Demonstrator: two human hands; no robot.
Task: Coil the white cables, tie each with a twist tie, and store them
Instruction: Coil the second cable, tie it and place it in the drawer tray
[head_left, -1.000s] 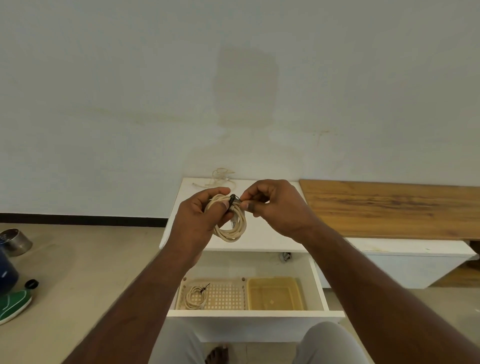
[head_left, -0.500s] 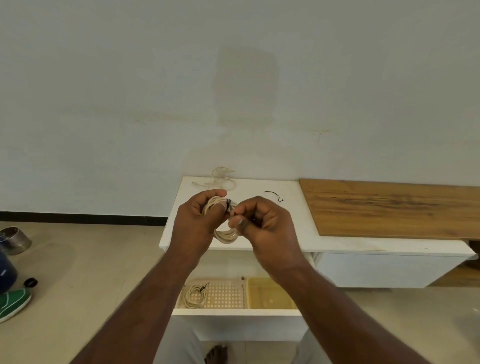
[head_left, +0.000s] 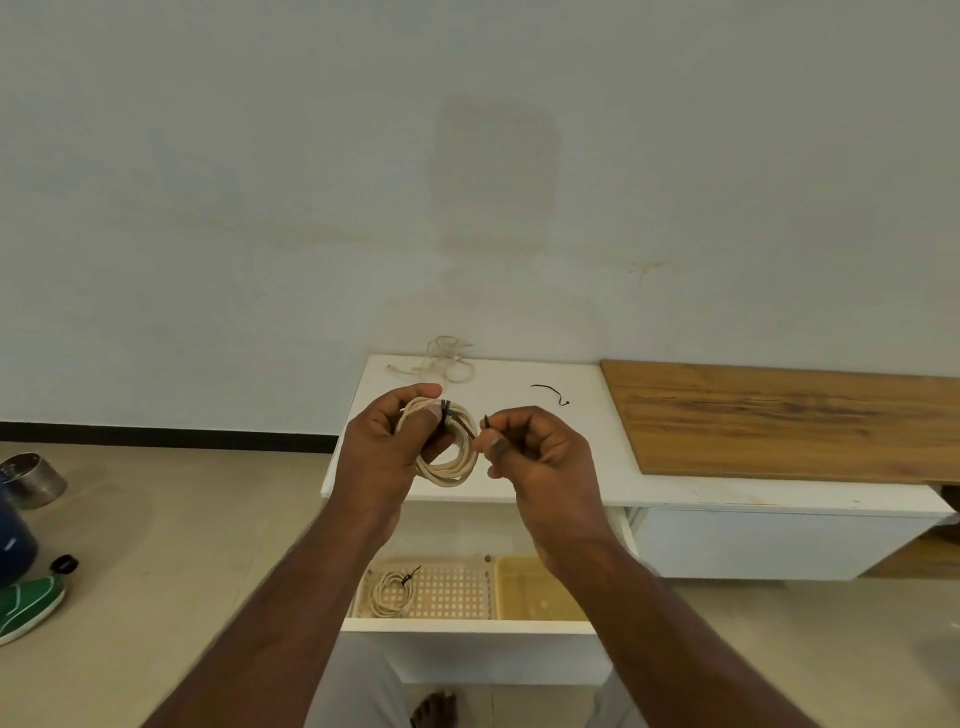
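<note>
My left hand (head_left: 387, 452) grips a coiled white cable (head_left: 454, 465) above the white cabinet top (head_left: 571, 467). A black twist tie (head_left: 448, 411) wraps the coil's top. My right hand (head_left: 535, 452) pinches the tie's free end just right of the coil. A loose, uncoiled white cable (head_left: 447, 358) lies at the back of the cabinet top by the wall. A spare black twist tie (head_left: 550, 392) lies to its right. Below, the open drawer (head_left: 467, 626) holds a perforated tray (head_left: 452, 592) with a tied coiled cable (head_left: 392, 595) in it.
A yellowish tray (head_left: 530, 592) sits right of the perforated one in the drawer. A wooden board (head_left: 779, 421) covers the cabinet's right part. On the floor at left are a metal bowl (head_left: 31, 478), a dark blue object (head_left: 13, 540) and a green shoe (head_left: 26, 605).
My right hand has drawn away to the right of the coil, pulling the tie's end out. The spare tie on the cabinet top has come into sight.
</note>
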